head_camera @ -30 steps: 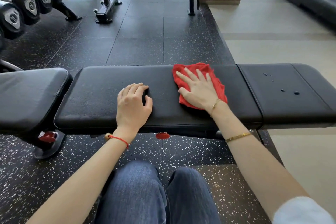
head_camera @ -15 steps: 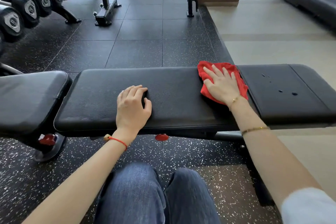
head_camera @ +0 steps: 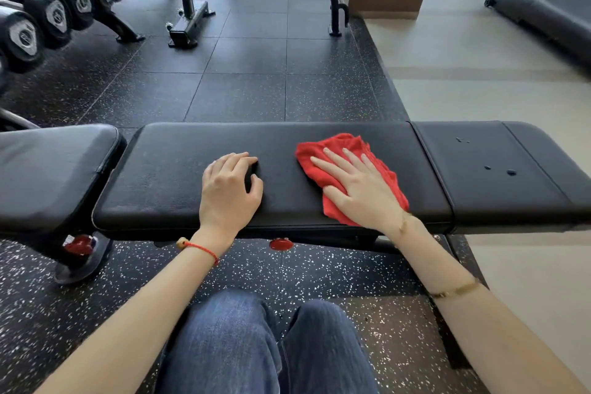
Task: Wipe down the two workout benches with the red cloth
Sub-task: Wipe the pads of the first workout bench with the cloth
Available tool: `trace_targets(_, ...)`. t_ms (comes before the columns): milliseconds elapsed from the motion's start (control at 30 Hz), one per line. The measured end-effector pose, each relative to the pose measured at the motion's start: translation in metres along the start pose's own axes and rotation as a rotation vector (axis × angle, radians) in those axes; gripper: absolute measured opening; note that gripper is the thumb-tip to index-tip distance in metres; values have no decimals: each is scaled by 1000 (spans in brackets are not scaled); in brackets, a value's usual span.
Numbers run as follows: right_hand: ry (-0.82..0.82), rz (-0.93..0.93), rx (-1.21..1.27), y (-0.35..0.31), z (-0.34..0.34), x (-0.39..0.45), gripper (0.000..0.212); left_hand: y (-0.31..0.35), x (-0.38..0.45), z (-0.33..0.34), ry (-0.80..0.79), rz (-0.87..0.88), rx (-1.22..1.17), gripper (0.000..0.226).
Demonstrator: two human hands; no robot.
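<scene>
Red cloth [head_camera: 348,169] lies crumpled on the bench [head_camera: 192,176], soft and light. Right hand [head_camera: 358,189] presses it flat, fingers spread; left hand [head_camera: 228,189] beside it rests loosely curled, holding nothing.

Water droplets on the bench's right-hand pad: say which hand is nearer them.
Right. The right hand, flat on the red cloth, lies just left of the droplets; the left hand rests farther left.

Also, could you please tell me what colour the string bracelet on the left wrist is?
Red, with a small tan bead; the string bracelet shows in the head view.

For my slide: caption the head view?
Right hand presses red cloth onto near bench; left hand rests beside.
</scene>
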State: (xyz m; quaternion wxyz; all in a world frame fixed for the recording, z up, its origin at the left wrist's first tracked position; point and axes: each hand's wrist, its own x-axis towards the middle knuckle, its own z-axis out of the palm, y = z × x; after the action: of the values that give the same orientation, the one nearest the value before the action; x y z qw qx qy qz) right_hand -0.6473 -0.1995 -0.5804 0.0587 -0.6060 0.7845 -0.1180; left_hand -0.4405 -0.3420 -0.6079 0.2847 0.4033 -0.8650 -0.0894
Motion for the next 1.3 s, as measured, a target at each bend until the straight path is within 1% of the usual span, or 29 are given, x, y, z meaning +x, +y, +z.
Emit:
trace_targets(100, 34, 125, -7, 30, -9, -5, 55, 0, -1, 1, -1, 3, -2, 33)
trace_targets(167, 43, 234, -18, 45, -12, 9, 54, 0, -1, 1, 1, -4, -2, 33)
trace_targets(233, 41, 349, -20, 49, -14, 32, 54, 2, 0, 1, 0, -6, 10, 33)
trace_targets(300, 21, 414, -27, 43, -13, 56, 54, 3, 0, 1, 3, -7, 22, 33)
trace_targets(367, -3, 390, -29, 26, -10, 74, 54, 3, 0, 1, 8, -8, 24, 32)
trace_targets(467, -30, 235, -12, -9, -2, 77, 55, 3, 1, 1, 9, -20, 13, 31)
trace_targets(567, -22, 54, -9, -32, 7, 49, 56, 2, 1, 0, 14, -21, 0, 31)
trace_targets(633, -9, -2, 3, -31, 7, 21, 57, 0, 1, 0, 14, -15, -5, 31)
trace_targets(700, 27, 12, -4, -17, 6, -4, 57, -1, 1, 0, 8, -11, -8, 31)
trace_targets(800, 65, 106, -32, 12, -2, -16, 56, -1, 0, 0, -4, -10, -3, 32)
trace_targets(933, 74, 317, -35, 48, -13, 16, 55, 3, -1, 1, -13, -16, 15, 33)
trace_targets(1000, 55, 412, -26, 55, -17, 44, 55, 5, 0, 1, -8, -23, 30, 33)
trace_targets(1033, 33, 429, -24, 53, -17, 58, 55, 6, 1, 1, -7, -24, 39, 32)
trace_targets(1100, -6, 388, -21, 36, -13, 83, 55, 7, 1, 1, -5, -26, 55, 31)
trace_targets(1167, -31, 297, -6, 9, -8, 96, 55, 7, 2, 0, -10, -27, 63, 30)
trace_targets(1300, -27, 77, -13, -34, 7, 76, 56, 5, 2, 1, -3, -29, 51, 30)
